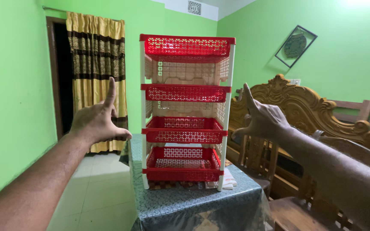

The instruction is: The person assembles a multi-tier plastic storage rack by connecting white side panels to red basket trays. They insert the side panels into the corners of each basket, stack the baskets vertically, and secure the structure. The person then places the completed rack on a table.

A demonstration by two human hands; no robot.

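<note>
Left hand: the left hand (96, 121) is raised in the air to the left of the rack, index finger pointing up and thumb stretched sideways toward the rack, the other fingers curled; it holds nothing and stays clear of the rack.
Right hand: the right hand (263, 119) is raised to the right of the rack in the mirrored pose, index finger up and thumb pointing toward the rack; it holds nothing and does not touch the rack.
Rack: a tall plastic rack (185, 112) with four red lattice baskets stacked between white corner posts stands upright between the two hands, on the surface.
Surface: the surface (193, 205) is covered with a grey-green patterned cloth under clear plastic; the rack stands near its far end.
Under the rack: some folded white cloth (229, 180) lies by the rack's right front post.
Left background: a green wall, with a gold and brown striped curtain (96, 64) over a dark doorway.
Right background: a carved wooden bench back (305, 107) and a wooden chair (296, 205) just beside the surface.
</note>
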